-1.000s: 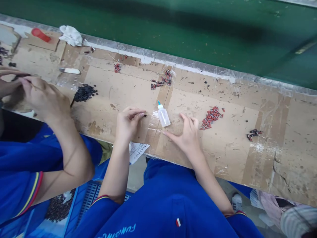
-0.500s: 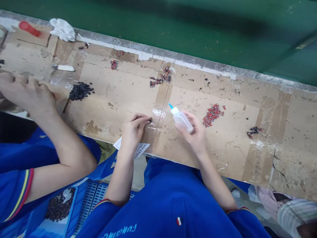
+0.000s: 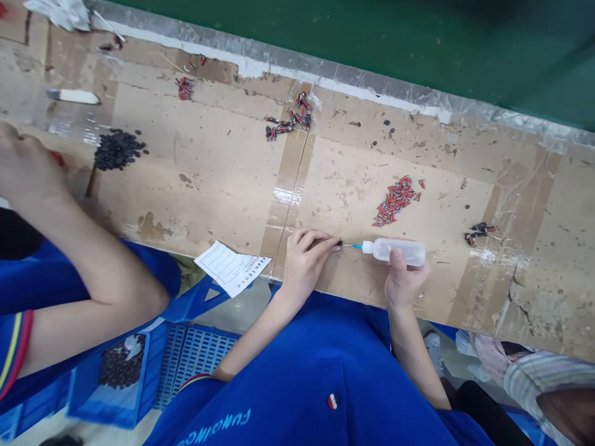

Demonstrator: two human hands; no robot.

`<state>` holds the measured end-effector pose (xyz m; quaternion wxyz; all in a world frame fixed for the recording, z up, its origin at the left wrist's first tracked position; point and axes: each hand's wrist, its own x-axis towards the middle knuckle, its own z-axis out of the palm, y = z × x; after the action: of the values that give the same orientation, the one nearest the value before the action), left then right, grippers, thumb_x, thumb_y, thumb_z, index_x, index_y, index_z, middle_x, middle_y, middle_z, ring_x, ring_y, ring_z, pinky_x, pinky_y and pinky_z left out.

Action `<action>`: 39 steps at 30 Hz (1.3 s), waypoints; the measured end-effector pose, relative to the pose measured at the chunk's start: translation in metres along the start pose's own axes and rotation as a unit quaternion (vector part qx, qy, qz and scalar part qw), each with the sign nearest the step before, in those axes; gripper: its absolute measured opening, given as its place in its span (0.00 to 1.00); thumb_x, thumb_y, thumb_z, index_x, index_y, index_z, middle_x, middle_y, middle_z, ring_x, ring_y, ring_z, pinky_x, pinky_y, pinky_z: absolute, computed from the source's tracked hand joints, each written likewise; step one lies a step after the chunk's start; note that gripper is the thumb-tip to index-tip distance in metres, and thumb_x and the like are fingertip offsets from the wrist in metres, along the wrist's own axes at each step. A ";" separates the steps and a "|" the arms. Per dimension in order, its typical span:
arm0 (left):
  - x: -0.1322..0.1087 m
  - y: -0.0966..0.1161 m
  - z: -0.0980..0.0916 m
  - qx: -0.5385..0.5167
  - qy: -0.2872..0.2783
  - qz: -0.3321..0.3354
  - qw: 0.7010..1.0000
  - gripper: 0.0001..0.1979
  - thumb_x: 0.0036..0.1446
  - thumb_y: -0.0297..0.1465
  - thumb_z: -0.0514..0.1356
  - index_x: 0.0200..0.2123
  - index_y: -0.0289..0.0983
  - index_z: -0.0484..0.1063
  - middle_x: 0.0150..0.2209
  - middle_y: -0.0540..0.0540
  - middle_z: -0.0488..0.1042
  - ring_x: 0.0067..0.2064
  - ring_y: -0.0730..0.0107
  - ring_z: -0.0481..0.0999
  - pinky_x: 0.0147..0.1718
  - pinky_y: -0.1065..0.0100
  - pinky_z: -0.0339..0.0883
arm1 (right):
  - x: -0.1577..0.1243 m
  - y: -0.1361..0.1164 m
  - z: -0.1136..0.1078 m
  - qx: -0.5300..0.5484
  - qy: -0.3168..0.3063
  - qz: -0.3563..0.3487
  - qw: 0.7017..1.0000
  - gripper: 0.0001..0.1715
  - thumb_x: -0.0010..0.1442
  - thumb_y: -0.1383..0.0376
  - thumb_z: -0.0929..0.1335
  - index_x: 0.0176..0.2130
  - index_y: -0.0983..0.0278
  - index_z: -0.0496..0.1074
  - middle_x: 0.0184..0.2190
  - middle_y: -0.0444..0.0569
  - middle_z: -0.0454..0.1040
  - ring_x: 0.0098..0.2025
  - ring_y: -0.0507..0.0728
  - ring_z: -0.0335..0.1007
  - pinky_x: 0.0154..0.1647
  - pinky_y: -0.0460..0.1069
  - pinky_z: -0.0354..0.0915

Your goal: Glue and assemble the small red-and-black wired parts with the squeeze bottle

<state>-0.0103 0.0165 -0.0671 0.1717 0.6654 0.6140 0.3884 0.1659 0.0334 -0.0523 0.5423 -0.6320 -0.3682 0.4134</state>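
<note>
The left hand (image 3: 304, 257) has its thumb and fingertips pinched on a small dark piece (image 3: 339, 243), which pokes out just past them on the side facing the right hand (image 3: 406, 279). The right hand is wrapped around a clear bottle (image 3: 413, 254), laid nearly level, its blue nozzle (image 3: 356, 246) and fine needle (image 3: 347, 245) aimed at the left fingertips. Whether the needle touches the piece is too small to tell.

To do this well, I would brace the left wrist against the surface (image 3: 232, 186) in front of it, so only the bottle needs guiding. The needle should meet the piece in line, clear of the skin, and the right thumb should press lightly, since a soft-looking bottle may give too much at once. The red pieces (image 3: 394, 203) lie just beyond the right hand; a drip there would probably be a nuisance.
</note>
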 end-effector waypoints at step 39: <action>0.004 0.006 -0.010 -0.013 -0.001 -0.038 0.999 0.14 0.58 0.31 0.66 0.47 0.42 0.72 0.34 0.51 0.83 0.39 0.66 0.81 0.44 0.60 0.71 | -0.003 -0.012 0.009 -0.145 -0.010 -0.057 0.988 0.21 0.52 0.49 0.74 0.25 0.64 0.74 0.20 0.44 0.75 0.20 0.52 0.68 0.21 0.46 0.64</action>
<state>-0.0139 0.0167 -0.0553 0.1960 0.6394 0.6337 0.3889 0.1562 0.0354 -0.0404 0.4639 -0.6778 -0.4648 0.3307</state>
